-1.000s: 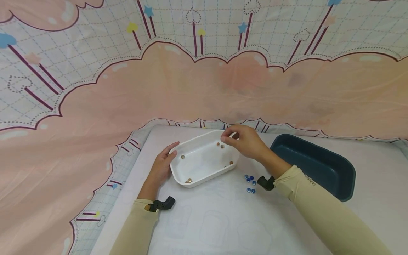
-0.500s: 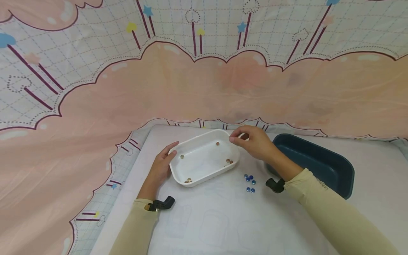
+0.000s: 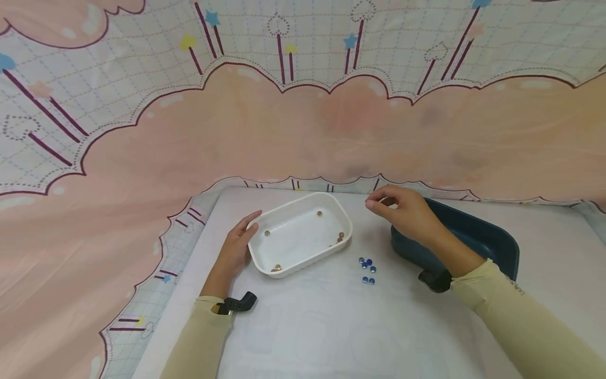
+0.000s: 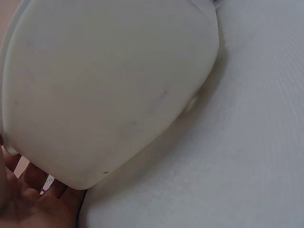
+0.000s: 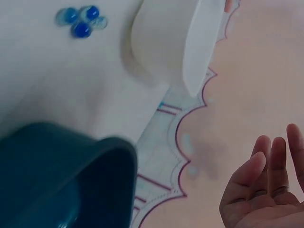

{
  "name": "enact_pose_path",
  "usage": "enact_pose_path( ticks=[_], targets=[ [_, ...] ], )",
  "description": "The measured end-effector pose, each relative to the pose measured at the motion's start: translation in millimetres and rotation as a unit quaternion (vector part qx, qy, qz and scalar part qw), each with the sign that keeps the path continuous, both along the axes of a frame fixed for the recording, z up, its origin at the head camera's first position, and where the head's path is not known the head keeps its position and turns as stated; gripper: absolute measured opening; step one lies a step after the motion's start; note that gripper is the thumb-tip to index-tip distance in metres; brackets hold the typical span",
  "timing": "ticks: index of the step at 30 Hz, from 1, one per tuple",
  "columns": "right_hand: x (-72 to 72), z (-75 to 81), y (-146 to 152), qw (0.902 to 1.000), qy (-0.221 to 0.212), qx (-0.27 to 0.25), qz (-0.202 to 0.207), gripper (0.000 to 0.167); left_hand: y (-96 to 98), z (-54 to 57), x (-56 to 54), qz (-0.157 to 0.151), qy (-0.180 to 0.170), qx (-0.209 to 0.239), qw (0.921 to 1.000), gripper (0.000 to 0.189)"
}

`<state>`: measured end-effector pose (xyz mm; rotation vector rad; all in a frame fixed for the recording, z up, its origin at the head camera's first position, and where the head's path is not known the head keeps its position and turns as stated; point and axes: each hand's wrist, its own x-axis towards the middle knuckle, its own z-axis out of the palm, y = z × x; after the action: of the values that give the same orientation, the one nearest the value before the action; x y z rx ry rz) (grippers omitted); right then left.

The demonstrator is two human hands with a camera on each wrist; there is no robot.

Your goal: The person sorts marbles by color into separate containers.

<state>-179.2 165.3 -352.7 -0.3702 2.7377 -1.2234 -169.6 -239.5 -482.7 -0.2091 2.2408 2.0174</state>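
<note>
My left hand (image 3: 235, 245) grips the left end of a white rectangular tray (image 3: 295, 237), thumb at the rim and fingers along the outside. Several small amber-brown beads (image 3: 319, 213) lie scattered inside, with some gathered near the right end and the near left corner. In the left wrist view the tray's pale outer surface (image 4: 104, 85) fills much of the picture. Between the white tray and a dark blue tray (image 3: 502, 239) hovers my right hand (image 3: 409, 213). Its thumb and fingers (image 5: 278, 166) are loosely bent and apart, holding nothing.
Several shiny blue glass beads (image 3: 369, 262) lie in a loose cluster on the white tabletop (image 3: 303, 326), right of the white tray. A pink patterned cloth (image 3: 284, 137) hangs behind the table. My right forearm partly covers the dark blue tray.
My right hand has moved right, from over the white tray's far right corner to beside the dark blue tray. One amber bead has rolled to the white tray's right end. The left hand stays put.
</note>
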Motion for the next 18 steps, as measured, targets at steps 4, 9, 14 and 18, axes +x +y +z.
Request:
enact_pose_path(
  ticks=[4, 9, 14, 18],
  targets=[
    [4.3, -0.2, 15.4, 0.9999, -0.005, 0.002, -0.010, 0.039, 0.2, 1.3, -0.1, -0.003, -0.001, 0.009, 1.0000, 0.045],
    [9.6, -2.4, 34.1, 0.9998, -0.004, 0.003, -0.020, 0.043, -1.4, 2.6, -2.8, -0.006, 0.012, 0.027, 0.9996, 0.046],
    [15.9, -3.1, 56.4, 0.9996, 0.007, 0.001, -0.028, 0.043, -2.9, 8.5, -4.1, -0.010, 0.022, -0.019, 0.9995, 0.046],
    [23.0, -1.7, 76.0, 0.9989, 0.016, -0.001, -0.044, 0.044, -4.7, 17.1, -3.4, -0.013, 0.023, -0.105, 0.9941, 0.045]
  ],
)
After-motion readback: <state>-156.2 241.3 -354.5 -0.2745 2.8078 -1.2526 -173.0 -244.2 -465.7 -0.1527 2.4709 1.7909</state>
